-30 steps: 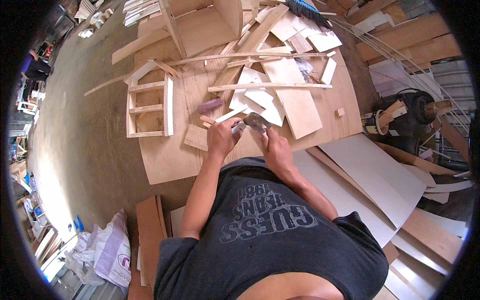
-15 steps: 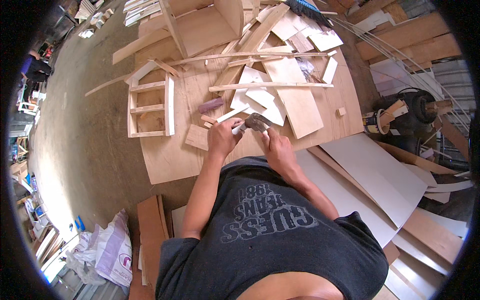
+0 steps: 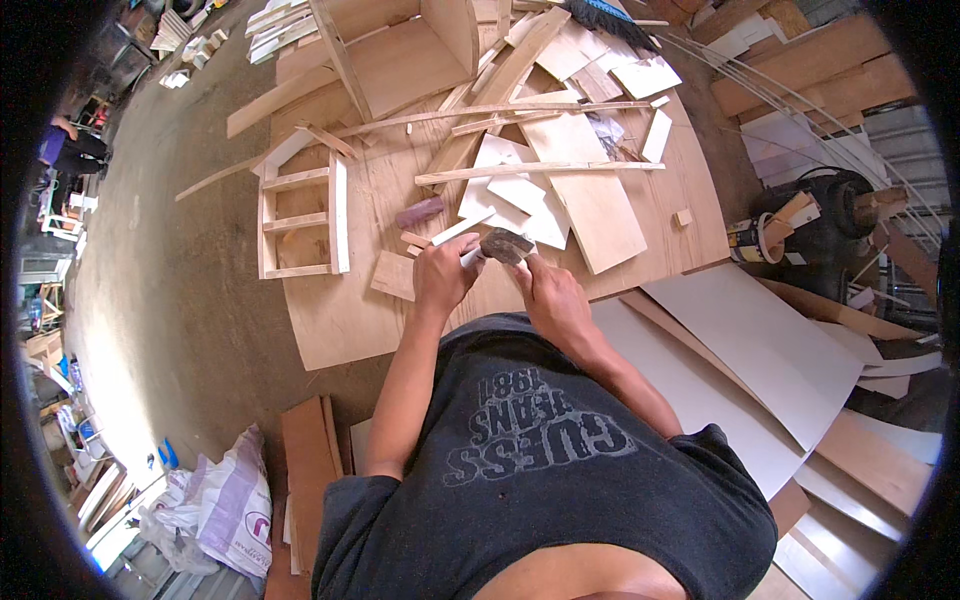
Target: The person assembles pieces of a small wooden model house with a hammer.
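Note:
My left hand point(image 3: 443, 275) is closed on a narrow white-faced strip of wood point(image 3: 471, 258), whose short end shows beside the thumb. A hammer is in my right hand point(image 3: 556, 302), gripped by its pale handle. The hammer's dark metal head point(image 3: 507, 246) lies right at the end of the strip, between both hands; whether they touch I cannot tell. Beyond my left hand are thin wood pieces point(image 3: 462, 228), and a purplish cylindrical block point(image 3: 419, 211) rests on the plywood sheet point(image 3: 335, 325). A small wooden frame with crosspieces point(image 3: 341, 215) sits to the left.
A large open wooden box point(image 3: 415, 70) stands at the far side. Long slats point(image 3: 540, 172), boards point(image 3: 590, 210) and a blue-bristled brush point(image 3: 610, 22) clutter the sheet. White panels point(image 3: 750, 350) lean at my right, near a bucket point(image 3: 755, 240). Plastic sacks point(image 3: 225, 500) lie at lower left.
The hammer head has shifted slightly to the left, closer to my left hand. My grips stay the same, and the whole view has moved a little.

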Available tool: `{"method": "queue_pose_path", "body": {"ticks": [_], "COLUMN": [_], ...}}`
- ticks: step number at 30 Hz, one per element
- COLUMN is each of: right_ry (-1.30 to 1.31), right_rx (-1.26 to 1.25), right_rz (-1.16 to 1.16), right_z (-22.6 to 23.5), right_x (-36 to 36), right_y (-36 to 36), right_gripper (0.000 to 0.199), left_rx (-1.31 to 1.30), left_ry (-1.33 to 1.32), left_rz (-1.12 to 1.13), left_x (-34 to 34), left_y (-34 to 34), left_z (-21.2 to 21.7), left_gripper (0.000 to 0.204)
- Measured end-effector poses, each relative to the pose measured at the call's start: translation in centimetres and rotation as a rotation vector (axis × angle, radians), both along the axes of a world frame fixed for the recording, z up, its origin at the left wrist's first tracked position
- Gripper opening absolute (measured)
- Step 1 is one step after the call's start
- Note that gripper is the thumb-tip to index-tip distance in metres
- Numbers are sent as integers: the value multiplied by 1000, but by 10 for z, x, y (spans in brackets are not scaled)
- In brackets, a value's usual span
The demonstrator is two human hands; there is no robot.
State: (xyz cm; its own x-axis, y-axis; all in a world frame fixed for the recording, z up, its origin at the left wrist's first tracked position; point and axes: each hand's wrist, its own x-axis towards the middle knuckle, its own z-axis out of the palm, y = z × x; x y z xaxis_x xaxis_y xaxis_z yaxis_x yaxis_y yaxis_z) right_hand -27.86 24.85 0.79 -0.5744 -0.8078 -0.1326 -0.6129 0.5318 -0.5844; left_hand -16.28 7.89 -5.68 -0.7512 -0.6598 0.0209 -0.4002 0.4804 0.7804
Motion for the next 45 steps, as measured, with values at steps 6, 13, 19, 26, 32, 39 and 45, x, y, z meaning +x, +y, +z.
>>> {"method": "queue_pose_path", "body": {"ticks": [6, 13, 19, 26, 32, 39, 45], "right_ry": [-1, -209, -129, 81, 133, 128, 175], "right_rx": [34, -174, -303, -186, -85, 30, 0], "right_rz": [2, -214, -393, -400, -387, -274, -191], "right_z": [7, -5, -9, -44, -61, -100, -139], "right_x": [0, -19, -37, -74, -119, -181, -223], "right_y": [3, 30, 57, 86, 101, 118, 132], "right_gripper": [34, 41, 42, 33, 34, 31, 29], "left_rx": [-70, 224, 494, 770, 813, 857, 933], "left_ry": [-27, 39, 473, 681, 754, 794, 792], "left_rz": [-20, 116, 244, 251, 259, 288, 374], "left_x": [0, 6, 13, 0, -25, -64, -95], "left_y": [2, -7, -3, 22, 55, 93, 125], "left_z": [0, 6, 21, 50, 76, 78, 80], "left_gripper": [37, 42, 42, 42, 44, 46, 44]}}
